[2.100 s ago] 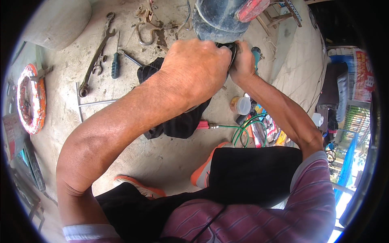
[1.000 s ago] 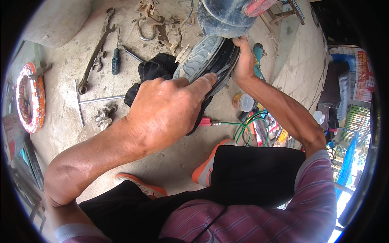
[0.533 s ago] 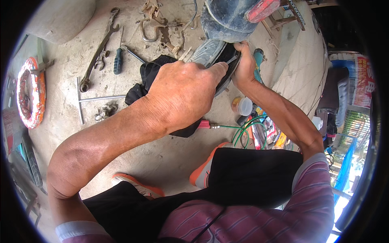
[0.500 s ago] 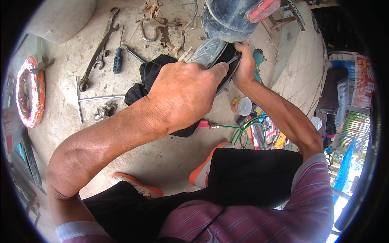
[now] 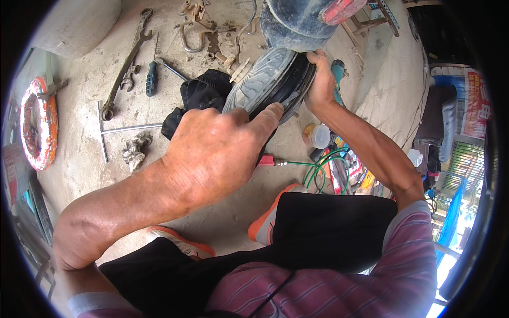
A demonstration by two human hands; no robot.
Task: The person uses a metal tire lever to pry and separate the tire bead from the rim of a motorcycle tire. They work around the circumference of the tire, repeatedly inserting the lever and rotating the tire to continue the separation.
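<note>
A worn motorcycle tyre [image 5: 258,79] stands under a dusty dark mudguard [image 5: 294,26], one side pulled away so that a black gap shows inside. My right hand [image 5: 321,84] grips the tyre's right edge, fingers wrapped over it near the mudguard. At the lower end of the gap is my left hand [image 5: 212,153], its index finger stretched along the tyre's side and the other fingers curled. What those fingers hold, if anything, is hidden beneath the hand. A black cloth [image 5: 204,90] lies behind the left hand, beside the tyre.
Left on the concrete lie a large wrench [image 5: 126,66], a screwdriver [image 5: 152,79], a T-handle wrench [image 5: 130,129] and a metal part [image 5: 137,152]. A lidded tub [image 5: 319,136] and a green cord [image 5: 318,168] lie right. An orange-white ring [image 5: 40,124] rests far left.
My left hand has moved down and left along the tyre, uncovering more of the tread and the black gap. The right hand keeps its hold at nearly the same spot.
</note>
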